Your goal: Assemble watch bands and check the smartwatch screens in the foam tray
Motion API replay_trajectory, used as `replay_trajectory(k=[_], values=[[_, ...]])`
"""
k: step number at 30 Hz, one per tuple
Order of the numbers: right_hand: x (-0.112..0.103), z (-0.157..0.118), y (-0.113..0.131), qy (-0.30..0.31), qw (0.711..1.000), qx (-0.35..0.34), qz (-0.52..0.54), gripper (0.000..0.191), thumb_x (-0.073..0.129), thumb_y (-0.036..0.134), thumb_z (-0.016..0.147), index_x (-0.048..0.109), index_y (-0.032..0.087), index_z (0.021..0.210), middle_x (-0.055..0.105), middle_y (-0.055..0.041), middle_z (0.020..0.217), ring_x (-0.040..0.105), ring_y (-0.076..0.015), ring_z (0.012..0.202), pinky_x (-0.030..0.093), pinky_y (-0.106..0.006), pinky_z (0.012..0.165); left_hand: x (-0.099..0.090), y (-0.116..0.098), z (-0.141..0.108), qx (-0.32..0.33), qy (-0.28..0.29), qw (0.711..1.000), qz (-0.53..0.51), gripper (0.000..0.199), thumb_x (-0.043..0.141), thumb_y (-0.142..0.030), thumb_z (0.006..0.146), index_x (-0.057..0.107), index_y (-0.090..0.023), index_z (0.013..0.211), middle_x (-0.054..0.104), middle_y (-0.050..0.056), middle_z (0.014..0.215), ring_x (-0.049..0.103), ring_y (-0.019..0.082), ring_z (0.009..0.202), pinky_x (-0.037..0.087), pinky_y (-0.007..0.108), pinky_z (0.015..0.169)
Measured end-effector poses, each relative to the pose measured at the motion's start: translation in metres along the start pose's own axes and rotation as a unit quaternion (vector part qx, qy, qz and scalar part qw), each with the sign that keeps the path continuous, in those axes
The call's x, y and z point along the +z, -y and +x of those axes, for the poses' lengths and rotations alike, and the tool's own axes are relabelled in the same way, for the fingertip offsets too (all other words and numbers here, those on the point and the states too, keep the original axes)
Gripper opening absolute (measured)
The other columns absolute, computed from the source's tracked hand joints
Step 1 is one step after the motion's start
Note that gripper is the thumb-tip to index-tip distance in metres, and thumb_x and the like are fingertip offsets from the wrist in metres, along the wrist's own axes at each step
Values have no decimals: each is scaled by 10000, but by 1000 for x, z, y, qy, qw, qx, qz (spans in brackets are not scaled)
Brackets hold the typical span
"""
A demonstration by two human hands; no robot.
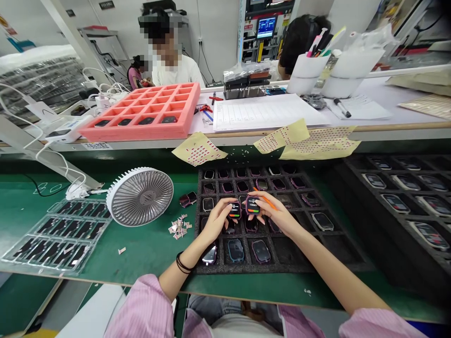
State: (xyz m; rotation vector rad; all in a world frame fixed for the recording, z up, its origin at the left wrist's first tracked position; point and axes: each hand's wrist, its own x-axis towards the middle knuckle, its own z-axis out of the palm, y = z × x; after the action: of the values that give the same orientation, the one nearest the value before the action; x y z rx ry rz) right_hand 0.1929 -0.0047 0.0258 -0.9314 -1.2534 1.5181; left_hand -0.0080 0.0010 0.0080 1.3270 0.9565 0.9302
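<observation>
Over the near-left part of the green tabletop's (148, 263) black foam compartment tray (289, 269), the left hand (217, 219) grips a purple-rimmed, rounded-rectangular smartwatch (234, 210) in closed fingers; just beside it, the right hand's (276, 213) fingers are closed on a second purple-rimmed smartwatch (252, 205), with a slim orange stick (264, 198) also held; both lit screens face up toward the person, colour bars nearest, long axes running roughly near to far; a round white fan (140, 197) stands left of the tray; beyond, a coral foam tray (141, 133) rests on a raised shelf (369, 126).
</observation>
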Motion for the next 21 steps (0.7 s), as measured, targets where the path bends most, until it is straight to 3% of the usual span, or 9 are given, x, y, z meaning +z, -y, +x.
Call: replay_trajectory(k=[12, 21], values=[[0, 0, -3, 15, 1000, -1, 0, 339, 591, 394, 860, 539, 220, 1147, 647, -105, 1065, 689, -178, 664, 427, -231, 432, -1, 1, 0, 4, 4, 1000, -18, 430, 529, -451, 858, 534, -163, 1178, 617, 53, 926, 620, 110, 638, 392, 157, 402], [0, 1, -8, 40, 998, -22, -34, 457, 696, 334, 793, 494, 254, 1195, 606, -63, 994, 677, -170, 726, 473, -218, 451, 0, 5, 0, 11, 0, 1000, -17, 500, 638, -403, 813, 482, -179, 1232, 622, 108, 1089, 633, 144, 742, 385, 151, 415]])
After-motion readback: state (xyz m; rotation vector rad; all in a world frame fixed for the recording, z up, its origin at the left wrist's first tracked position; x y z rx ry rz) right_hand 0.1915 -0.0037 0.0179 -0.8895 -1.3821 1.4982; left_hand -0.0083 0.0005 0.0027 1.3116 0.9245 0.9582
